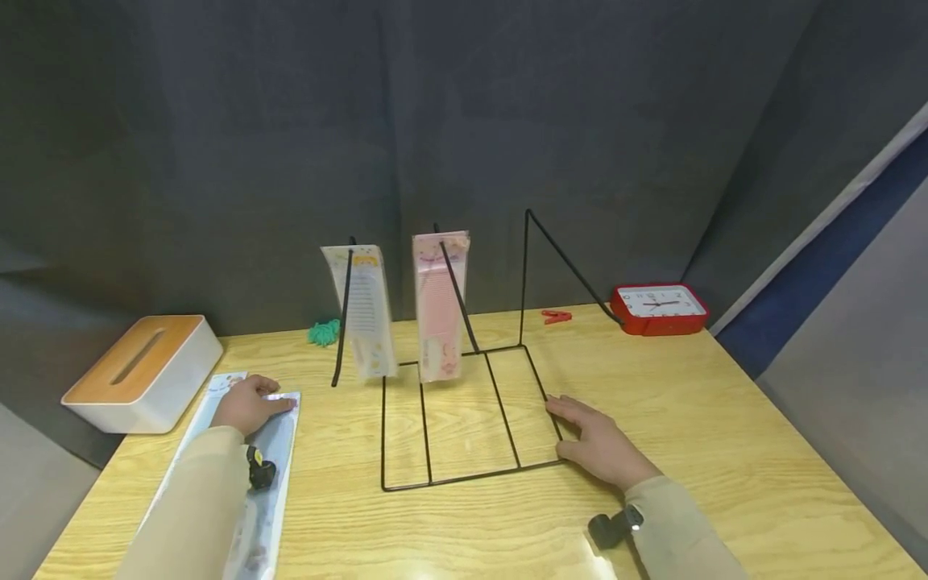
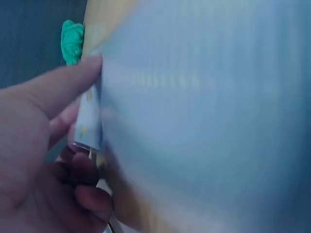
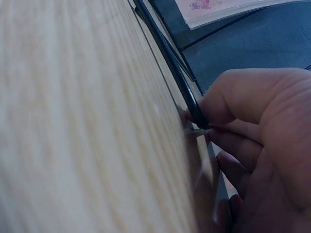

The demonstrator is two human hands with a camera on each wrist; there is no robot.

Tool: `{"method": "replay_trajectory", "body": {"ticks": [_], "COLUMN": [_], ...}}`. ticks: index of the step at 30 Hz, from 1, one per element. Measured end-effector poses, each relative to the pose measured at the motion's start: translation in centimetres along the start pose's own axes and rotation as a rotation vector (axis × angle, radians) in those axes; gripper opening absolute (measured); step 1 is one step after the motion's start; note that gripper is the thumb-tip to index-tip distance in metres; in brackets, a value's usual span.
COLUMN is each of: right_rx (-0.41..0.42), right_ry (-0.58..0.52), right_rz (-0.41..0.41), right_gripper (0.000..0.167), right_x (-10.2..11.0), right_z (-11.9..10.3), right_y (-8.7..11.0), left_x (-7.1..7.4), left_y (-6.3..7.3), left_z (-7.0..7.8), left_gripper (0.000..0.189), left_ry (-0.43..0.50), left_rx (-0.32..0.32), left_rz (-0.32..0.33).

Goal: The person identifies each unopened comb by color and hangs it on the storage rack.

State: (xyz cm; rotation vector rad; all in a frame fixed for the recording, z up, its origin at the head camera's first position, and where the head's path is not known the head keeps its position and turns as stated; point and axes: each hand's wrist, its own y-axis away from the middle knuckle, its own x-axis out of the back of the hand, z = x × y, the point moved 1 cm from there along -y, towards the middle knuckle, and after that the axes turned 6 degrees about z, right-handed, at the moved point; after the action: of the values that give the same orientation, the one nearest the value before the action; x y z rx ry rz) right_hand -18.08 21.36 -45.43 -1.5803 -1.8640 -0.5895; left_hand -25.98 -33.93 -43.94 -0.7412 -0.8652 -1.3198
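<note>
My left hand (image 1: 250, 405) pinches the top end of a flat blue-and-white plastic package (image 1: 274, 503) at the table's left. In the left wrist view this package (image 2: 204, 111) is blurred and fills much of the picture. Beneath it shows the edge of another similar package (image 1: 228, 383). A black wire rack (image 1: 474, 475) stands mid-table, and my right hand (image 1: 605, 443) holds its near right corner between thumb and fingers. From the rack's left prong hangs a white package with yellow print (image 1: 366, 302); a pink package (image 1: 440, 314) hangs on the middle prong. The right prong carries nothing.
A white tissue box (image 1: 170, 387) with a wooden lid stands at the left, close to my left arm. Behind the rack lie a green tangled bundle (image 1: 324, 332) and a red clip (image 1: 557, 316). A red clock (image 1: 661, 310) is at the back right, against dark cloth.
</note>
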Motion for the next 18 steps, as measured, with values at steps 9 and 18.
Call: {"method": "replay_trajectory", "body": {"ticks": [9,18], "right_rx": [0.002,-0.004], "right_ry": [-0.002,0.001], "right_rz": [0.002,0.008], "right_gripper": [0.068,0.068], "right_x": [0.1,0.0], "right_z": [-0.3,-0.1], "right_y": [0.1,0.0], "left_x": [0.5,2.3], "left_y": [1.8,6.3], "left_z": [0.9,5.4], "left_gripper": [0.036,0.029], "left_ry": [0.013,0.179], "left_rx": [-0.130,-0.198], "left_rz": [-0.025,-0.025]}}
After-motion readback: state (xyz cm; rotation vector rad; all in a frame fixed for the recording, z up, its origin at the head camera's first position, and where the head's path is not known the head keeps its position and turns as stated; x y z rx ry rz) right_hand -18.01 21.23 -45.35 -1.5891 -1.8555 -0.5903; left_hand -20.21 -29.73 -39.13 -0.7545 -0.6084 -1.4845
